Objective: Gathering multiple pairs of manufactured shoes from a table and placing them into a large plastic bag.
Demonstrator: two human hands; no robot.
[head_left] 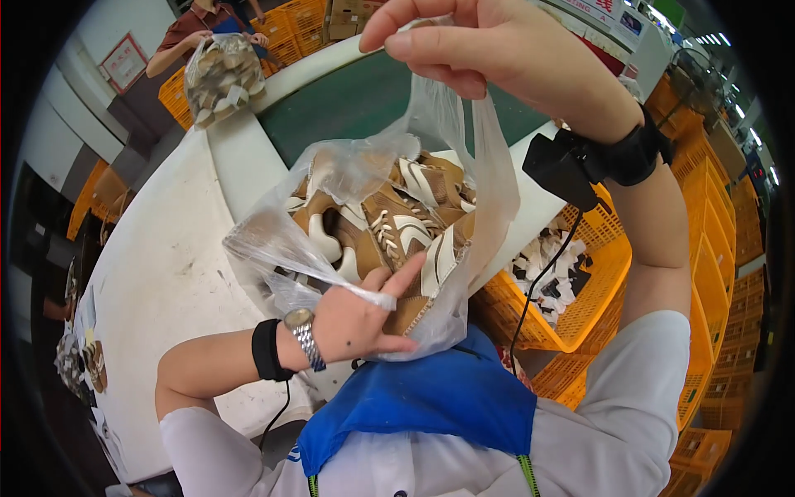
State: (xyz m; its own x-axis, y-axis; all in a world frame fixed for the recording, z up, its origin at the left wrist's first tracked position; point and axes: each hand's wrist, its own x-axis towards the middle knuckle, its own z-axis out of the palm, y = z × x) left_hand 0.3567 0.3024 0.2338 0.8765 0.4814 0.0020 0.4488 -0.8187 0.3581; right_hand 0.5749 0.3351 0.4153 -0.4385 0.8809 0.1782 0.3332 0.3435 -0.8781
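A clear plastic bag [489, 178] stands in front of me on the white table, full of brown-and-white sneaker uppers [406, 232], some with white laces. My left hand [352, 319] is at the near side of the bag, with a strip of its plastic stretched across the fingers. Its index finger points over the uppers. Raised above the far side, my right hand [460, 45] has bent fingers at the top of the bag's pulled-up handle. The plastic partly passes behind those fingers.
A white table [166, 273] curves to my left, beside a green surface [331, 108]. At my right, an orange crate [596, 282] holds white and dark scraps, near stacked orange crates [696, 331]. Across the table, a person [203, 25] holds another filled bag [224, 79].
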